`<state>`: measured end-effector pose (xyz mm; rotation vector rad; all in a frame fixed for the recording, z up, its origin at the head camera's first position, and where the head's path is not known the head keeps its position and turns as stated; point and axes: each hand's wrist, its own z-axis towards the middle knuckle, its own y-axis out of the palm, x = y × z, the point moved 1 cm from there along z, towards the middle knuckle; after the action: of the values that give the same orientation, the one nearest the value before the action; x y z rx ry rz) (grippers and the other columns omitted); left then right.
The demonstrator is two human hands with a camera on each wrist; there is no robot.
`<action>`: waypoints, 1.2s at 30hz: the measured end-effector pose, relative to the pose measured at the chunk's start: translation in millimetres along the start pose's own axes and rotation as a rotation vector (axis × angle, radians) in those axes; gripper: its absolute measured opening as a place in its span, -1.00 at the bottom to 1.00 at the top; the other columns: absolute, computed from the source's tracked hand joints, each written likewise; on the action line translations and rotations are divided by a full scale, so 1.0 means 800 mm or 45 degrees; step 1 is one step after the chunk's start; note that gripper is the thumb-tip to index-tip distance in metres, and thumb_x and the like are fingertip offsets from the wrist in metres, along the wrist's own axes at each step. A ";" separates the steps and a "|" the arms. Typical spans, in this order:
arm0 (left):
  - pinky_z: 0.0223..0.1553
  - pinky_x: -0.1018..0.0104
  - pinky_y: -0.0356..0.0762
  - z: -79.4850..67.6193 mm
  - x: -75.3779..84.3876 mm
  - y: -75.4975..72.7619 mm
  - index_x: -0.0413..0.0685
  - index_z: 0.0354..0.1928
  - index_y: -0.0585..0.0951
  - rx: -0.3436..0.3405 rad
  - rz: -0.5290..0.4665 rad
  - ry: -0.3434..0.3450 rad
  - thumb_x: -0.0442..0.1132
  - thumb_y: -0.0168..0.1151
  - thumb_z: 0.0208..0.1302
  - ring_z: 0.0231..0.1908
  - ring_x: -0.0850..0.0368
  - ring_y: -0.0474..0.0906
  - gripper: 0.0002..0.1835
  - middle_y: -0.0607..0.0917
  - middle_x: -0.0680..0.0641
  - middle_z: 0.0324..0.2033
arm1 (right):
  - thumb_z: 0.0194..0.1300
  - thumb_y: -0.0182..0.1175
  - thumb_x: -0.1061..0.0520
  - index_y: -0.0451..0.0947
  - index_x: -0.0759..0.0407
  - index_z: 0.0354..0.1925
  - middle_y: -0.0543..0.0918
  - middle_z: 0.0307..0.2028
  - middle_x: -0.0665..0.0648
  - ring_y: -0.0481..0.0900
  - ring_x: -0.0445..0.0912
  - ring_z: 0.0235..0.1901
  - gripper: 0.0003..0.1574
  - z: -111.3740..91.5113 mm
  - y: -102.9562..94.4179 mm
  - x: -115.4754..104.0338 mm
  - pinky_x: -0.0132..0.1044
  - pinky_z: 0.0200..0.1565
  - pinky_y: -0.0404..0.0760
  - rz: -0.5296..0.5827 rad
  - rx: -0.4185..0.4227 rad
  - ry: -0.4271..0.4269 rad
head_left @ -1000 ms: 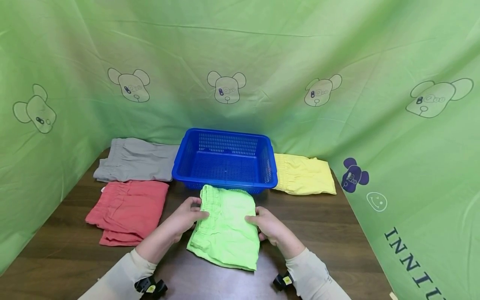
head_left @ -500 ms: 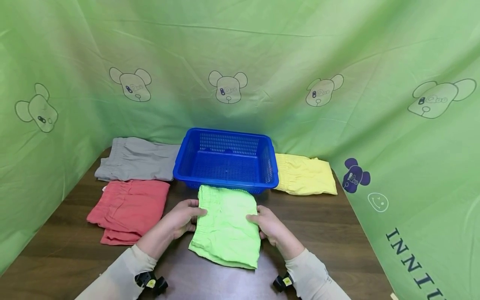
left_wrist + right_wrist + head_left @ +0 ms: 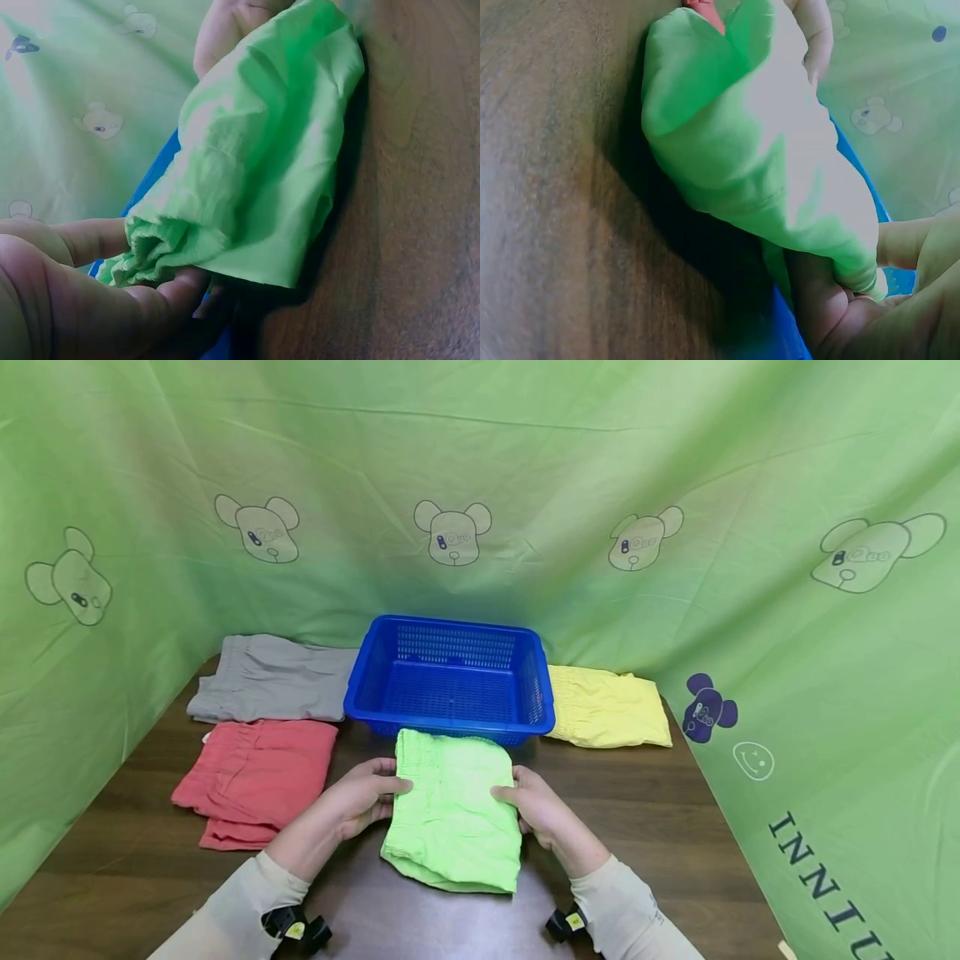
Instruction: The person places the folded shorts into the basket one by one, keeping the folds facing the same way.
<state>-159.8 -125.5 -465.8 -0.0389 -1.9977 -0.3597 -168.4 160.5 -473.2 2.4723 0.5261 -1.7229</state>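
Folded lime-green shorts (image 3: 453, 814), with a gathered elastic waistband along the left side, are held between both hands just in front of the basket. My left hand (image 3: 366, 797) pinches the waistband edge, thumb on top and fingers underneath. On the opposite side my right hand (image 3: 538, 810) grips the folded edge the same way. In the left wrist view the shorts (image 3: 255, 150) sag between the hands over the wood. The right wrist view shows a dark shadow beneath the shorts (image 3: 757, 165), and the fingers (image 3: 825, 304) tucked under them.
A blue plastic basket (image 3: 450, 727) with perforated walls stands behind the shorts. Folded grey shorts (image 3: 281, 681) and folded red shorts (image 3: 262, 777) lie to its left, folded yellow shorts (image 3: 611, 708) to its right. A green printed curtain (image 3: 480, 460) encloses the wooden table (image 3: 637, 860).
The near edge of the green shorts has risen slightly and its waistband side has straightened. My left hand has shifted a little to the left, both hands keeping their hold.
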 end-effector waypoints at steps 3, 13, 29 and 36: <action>-0.10 0.19 0.65 -0.002 0.001 -0.001 -0.36 0.34 0.20 -0.017 -0.034 0.001 -0.43 0.22 0.36 -0.16 0.07 0.65 -0.40 0.63 -0.19 -0.08 | 0.50 0.10 0.20 0.29 0.38 0.20 0.62 -0.47 0.03 0.43 -0.23 -0.70 -0.58 -0.001 0.001 0.000 -0.37 -0.66 0.37 0.015 0.001 -0.010; -0.17 0.02 0.69 -0.009 -0.001 0.001 -0.25 0.36 0.14 -0.065 -0.075 -0.049 -0.39 0.16 0.39 -0.19 0.04 0.69 -0.40 0.67 -0.13 -0.12 | 0.48 0.13 0.19 0.30 0.41 0.22 0.62 -0.45 0.03 0.44 -0.22 -0.69 -0.53 -0.011 0.001 0.000 -0.36 -0.65 0.39 0.038 0.017 -0.033; -0.13 -0.03 0.70 -0.017 0.001 -0.002 -0.19 0.40 0.05 -0.146 -0.045 0.018 -0.36 0.10 0.44 -0.10 0.01 0.68 -0.38 0.60 -0.20 0.06 | 0.49 0.11 0.22 0.18 0.35 0.30 0.68 -0.33 0.09 0.66 -0.14 -0.50 -0.46 -0.021 -0.003 0.000 -0.27 -0.50 0.66 0.203 -0.084 -0.050; -0.11 -0.03 0.70 -0.025 0.007 0.000 -0.22 0.42 0.03 -0.160 -0.032 0.034 -0.37 0.09 0.46 -0.07 0.03 0.67 -0.37 0.55 -0.22 0.12 | 0.51 0.12 0.19 0.11 0.35 0.34 0.67 -0.27 0.09 0.67 -0.14 -0.43 -0.39 -0.029 -0.004 -0.006 -0.26 -0.44 0.67 0.222 -0.131 -0.088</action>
<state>-144.9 -131.7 -453.1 -0.0879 -1.9485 -0.4990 -150.0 168.6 -460.0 2.3041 0.3706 -1.6641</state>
